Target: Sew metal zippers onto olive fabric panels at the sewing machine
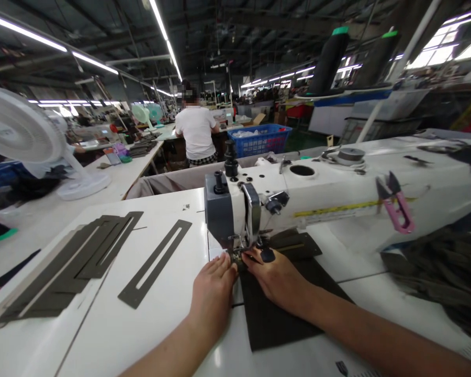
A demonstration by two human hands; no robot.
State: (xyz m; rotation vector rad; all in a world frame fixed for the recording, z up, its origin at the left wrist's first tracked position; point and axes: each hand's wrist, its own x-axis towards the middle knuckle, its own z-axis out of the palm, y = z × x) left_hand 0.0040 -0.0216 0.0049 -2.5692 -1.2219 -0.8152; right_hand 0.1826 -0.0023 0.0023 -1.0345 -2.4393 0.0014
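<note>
My left hand point(214, 288) lies flat on the white table, fingers stretched toward the needle of the white sewing machine point(317, 196). My right hand point(277, 277) rests on a dark fabric piece point(275, 319), its fingertips pressed on the cloth right at the presser foot point(239, 254). The fabric runs from under the needle back toward me. What the right fingertips pinch, if anything, is hidden.
Dark slotted fabric strips point(82, 259) lie stacked at the left, one point(157, 262) apart. Pink thread snips point(396, 204) hang on the machine arm. A heap of dark cloth point(443, 272) sits right. A white fan point(31, 141) stands left. A person in white point(196, 131) sits beyond.
</note>
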